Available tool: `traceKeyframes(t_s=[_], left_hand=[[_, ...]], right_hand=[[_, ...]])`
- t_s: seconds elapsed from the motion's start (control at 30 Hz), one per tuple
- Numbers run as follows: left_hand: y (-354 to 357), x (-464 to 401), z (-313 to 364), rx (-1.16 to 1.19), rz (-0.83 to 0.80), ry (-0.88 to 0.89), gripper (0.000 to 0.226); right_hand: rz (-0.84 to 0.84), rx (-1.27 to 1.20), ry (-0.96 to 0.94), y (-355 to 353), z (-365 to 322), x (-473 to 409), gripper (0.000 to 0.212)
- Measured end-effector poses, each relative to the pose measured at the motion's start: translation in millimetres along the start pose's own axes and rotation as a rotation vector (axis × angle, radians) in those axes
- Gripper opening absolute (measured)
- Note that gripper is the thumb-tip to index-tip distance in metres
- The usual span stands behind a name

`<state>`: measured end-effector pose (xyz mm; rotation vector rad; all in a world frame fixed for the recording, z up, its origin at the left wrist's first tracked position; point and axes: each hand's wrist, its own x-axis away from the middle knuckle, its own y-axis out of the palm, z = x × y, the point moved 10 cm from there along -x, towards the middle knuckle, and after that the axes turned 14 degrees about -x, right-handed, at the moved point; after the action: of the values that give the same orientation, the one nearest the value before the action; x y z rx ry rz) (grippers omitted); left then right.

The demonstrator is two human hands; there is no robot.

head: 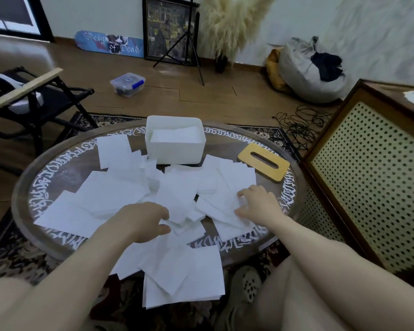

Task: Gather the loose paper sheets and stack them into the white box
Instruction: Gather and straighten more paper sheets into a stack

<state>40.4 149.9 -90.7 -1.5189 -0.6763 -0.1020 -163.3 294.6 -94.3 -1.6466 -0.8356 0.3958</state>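
Evidently thin and limp, the paper sheets (pixel 120 192) should slide; left hand (pixel 141 222) seemingly pinches one edge, right hand (pixel 258 204) presses flat, white box (pixel 175 142) beyond both.

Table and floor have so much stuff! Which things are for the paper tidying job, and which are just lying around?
For the job:
loose paper sheets spread over the round table
white box, some paper already inside
left hand and right hand, both on the sheets

Just lying around:
wooden slotted lid
clear tub with blue clips
tripod
black cords
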Motion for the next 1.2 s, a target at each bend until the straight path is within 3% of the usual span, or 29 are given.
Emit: traceKeyframes(t_s=[0.43, 0.7, 0.83, 1.0, 1.07, 1.13, 1.17, 1.2], left_hand=[[1, -5, 4, 0.045, 0.027, 0.019, 0.043], [-25, -2, 10, 0.247, 0.291, 0.014, 0.045], [-37, 2, 17, 0.397, 0.416, 0.078, 0.047], [-45, 1, 26, 0.465, 0.512, 0.140, 0.054], [-38, -3, 27, 0.533, 0.462, 0.140, 0.045], [-35, -3, 24, 0.590, 0.442, 0.102, 0.016], [-36, -2, 21, 0.620, 0.445, 0.078, 0.013], [-34, -1, 17, 0.657, 0.441, 0.044, 0.025]], right_hand=[[0.169, -0.052, -0.036, -11, 8, -8, 0.024], [0.326, -0.264, -0.167, -37, -18, 15, 0.018], [0.251, -0.525, -0.318, -44, -47, 35, 0.013], [0.120, -0.672, -0.434, -46, -86, 51, 0.033], [0.113, -0.719, -0.457, -48, -98, 55, 0.033], [0.109, -0.742, -0.469, -49, -106, 55, 0.028], [0.110, -0.745, -0.463, -49, -108, 54, 0.025], [0.115, -0.749, -0.450, -48, -108, 52, 0.020]])
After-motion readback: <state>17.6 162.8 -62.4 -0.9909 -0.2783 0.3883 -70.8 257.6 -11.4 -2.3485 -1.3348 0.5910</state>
